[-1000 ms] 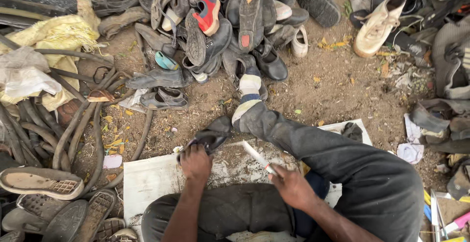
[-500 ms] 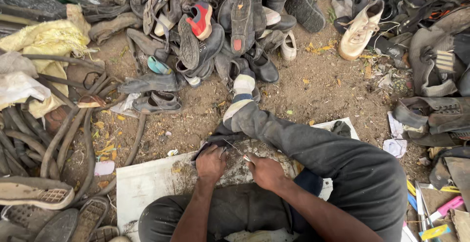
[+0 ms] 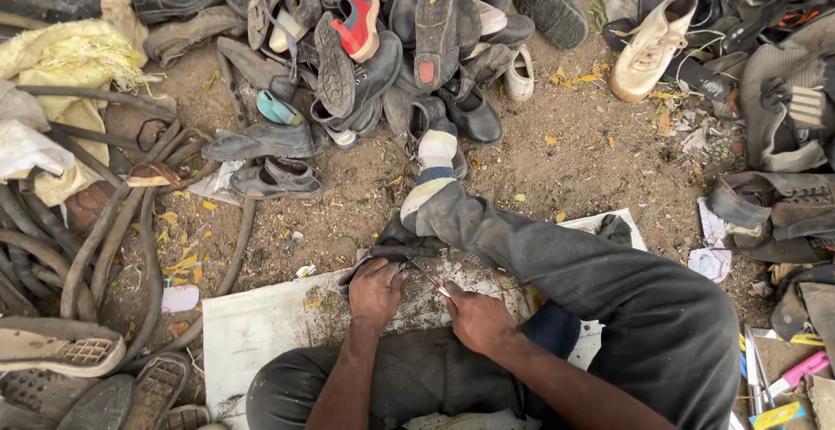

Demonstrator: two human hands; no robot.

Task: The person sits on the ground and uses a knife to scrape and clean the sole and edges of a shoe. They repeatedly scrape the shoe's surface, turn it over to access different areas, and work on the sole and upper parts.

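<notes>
Sitting on a white board (image 3: 261, 334), a person's left hand (image 3: 376, 291) clamps a dark leather scrap (image 3: 393, 247) while the right hand (image 3: 477, 319) grips a thin blade (image 3: 428, 275) beside piled worn shoes (image 3: 409, 39).

left hand (image 3: 376, 291) pressing dark piece (image 3: 387, 252) on white board (image 3: 261, 326) | right hand (image 3: 474, 317) holding thin tool (image 3: 426, 275)

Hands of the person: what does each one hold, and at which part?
The left hand presses a dark shoe piece at its near edge. The right hand holds a thin blade by its handle end.
</notes>
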